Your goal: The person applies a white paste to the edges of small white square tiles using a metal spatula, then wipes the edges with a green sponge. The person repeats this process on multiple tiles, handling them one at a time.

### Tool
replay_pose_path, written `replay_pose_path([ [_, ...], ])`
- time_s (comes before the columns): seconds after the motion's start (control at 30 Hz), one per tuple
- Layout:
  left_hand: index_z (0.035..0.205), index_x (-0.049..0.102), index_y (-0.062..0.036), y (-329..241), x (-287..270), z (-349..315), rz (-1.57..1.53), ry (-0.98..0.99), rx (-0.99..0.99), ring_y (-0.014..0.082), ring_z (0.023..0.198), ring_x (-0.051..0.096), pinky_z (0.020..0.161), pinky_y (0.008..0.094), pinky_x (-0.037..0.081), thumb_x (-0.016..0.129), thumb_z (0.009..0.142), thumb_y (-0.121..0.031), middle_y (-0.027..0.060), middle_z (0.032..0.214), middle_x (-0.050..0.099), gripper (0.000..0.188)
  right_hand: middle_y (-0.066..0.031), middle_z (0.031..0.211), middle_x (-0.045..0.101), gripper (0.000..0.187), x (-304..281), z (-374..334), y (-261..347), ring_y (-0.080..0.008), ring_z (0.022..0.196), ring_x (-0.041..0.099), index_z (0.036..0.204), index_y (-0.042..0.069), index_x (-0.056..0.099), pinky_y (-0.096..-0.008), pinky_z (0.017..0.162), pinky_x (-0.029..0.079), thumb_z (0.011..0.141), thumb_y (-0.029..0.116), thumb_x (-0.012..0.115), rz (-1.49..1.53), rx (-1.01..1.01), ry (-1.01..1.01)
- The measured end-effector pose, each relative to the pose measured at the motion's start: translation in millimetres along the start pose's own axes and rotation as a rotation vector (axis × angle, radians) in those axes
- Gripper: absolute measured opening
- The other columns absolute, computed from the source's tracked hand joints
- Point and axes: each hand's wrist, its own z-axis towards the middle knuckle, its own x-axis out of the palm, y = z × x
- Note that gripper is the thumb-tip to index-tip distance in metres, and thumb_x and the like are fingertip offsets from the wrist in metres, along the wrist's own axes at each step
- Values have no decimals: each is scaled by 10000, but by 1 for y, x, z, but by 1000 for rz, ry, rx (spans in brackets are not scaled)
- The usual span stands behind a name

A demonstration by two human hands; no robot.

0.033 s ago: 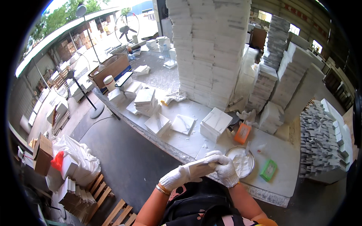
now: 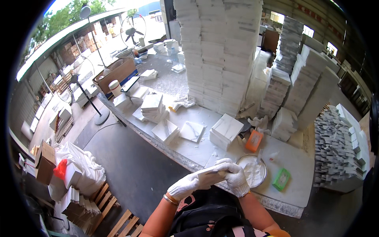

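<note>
Both my hands wear white knitted gloves. My left hand (image 2: 183, 187) grips one end of a white stone tile (image 2: 207, 179), tilted in front of my body at the table's near edge. At the tile's other end, my right hand (image 2: 236, 178) is closed, its fingers bent over the upper face. A thin grey blade (image 2: 215, 172) shows under those fingers; its handle is hidden. Just right of this hand stands a round metal bowl (image 2: 265, 176) of white paste (image 2: 251, 167). Beyond my hands lie a single marbled tile (image 2: 192, 131) and a tile stack (image 2: 226, 128).
The table (image 2: 292, 158) holds an orange box (image 2: 254, 141), a green box (image 2: 281, 179) and more tile stacks (image 2: 151, 106). A tall stack of white slabs (image 2: 221, 55) rises at the back. Pallets (image 2: 126, 223) lie lower left, and a stand fan (image 2: 90, 98) stands left.
</note>
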Motion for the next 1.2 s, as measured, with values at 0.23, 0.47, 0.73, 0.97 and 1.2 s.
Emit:
replay_pose_path([
  [0.23,1104,683,9,-4,5,28,590,-502,100,80,865,616,785,249,526,784,849,-125,33,989,711,305,-86,1090,674,229,4,12,-4,-199,1057,620,986,53,756,-303,938,486,783,-52,731,-218,-150,-60],
  [0.47,1054,696,-18,-11,-29,59,710,-378,155,84,870,624,784,256,532,780,813,-56,28,953,709,257,-86,1122,673,192,-9,8,-3,-200,1081,619,988,60,749,-307,940,491,819,-28,726,-294,-44,-85],
  [0.73,1062,690,-27,-10,-63,81,604,-299,-39,81,829,628,743,236,526,655,784,72,24,934,699,296,-80,1040,693,144,-39,10,24,-137,932,634,1037,-23,670,-265,830,506,893,-18,662,-61,86,-307],
  [0.97,1090,678,-24,-8,-63,83,541,-287,-13,77,824,623,735,241,525,676,778,43,15,916,696,319,-35,920,693,151,-66,14,33,-96,835,623,1027,1,691,-240,772,500,877,-1,689,-311,171,-339],
  [1.2,1073,661,-34,0,-68,78,424,-275,62,75,796,602,690,229,499,801,761,-55,10,929,675,343,-54,1018,713,244,-60,45,36,-125,961,654,1119,23,718,-260,864,512,884,-19,665,-510,107,-40],
])
